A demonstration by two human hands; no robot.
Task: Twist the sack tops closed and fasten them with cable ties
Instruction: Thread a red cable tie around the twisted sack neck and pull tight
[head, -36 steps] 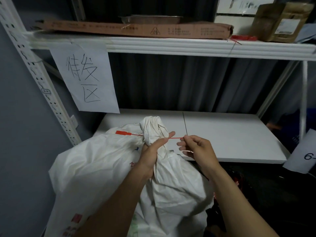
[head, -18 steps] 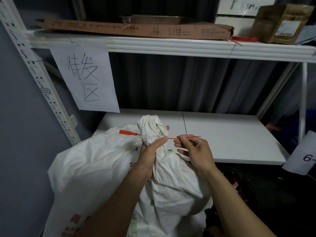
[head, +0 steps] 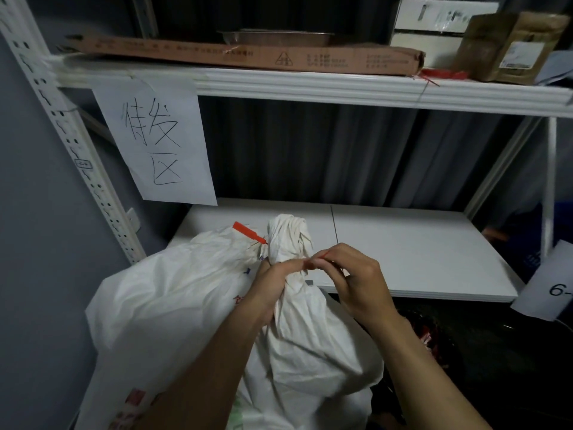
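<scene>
**Red tie slanting across the sack's neck**

The sack (head: 186, 305) leans on the lower shelf (head: 418, 252), its twisted top (head: 288, 237) pointing up. The tie (head: 248, 232) crosses the neck, tag end up-left and tail down-right. The left hand (head: 273, 283) grips the neck. The right hand (head: 356, 280) pinches the tail between curled fingers (head: 328, 259). A paper sign (head: 161, 141) reads 待发区.
</scene>
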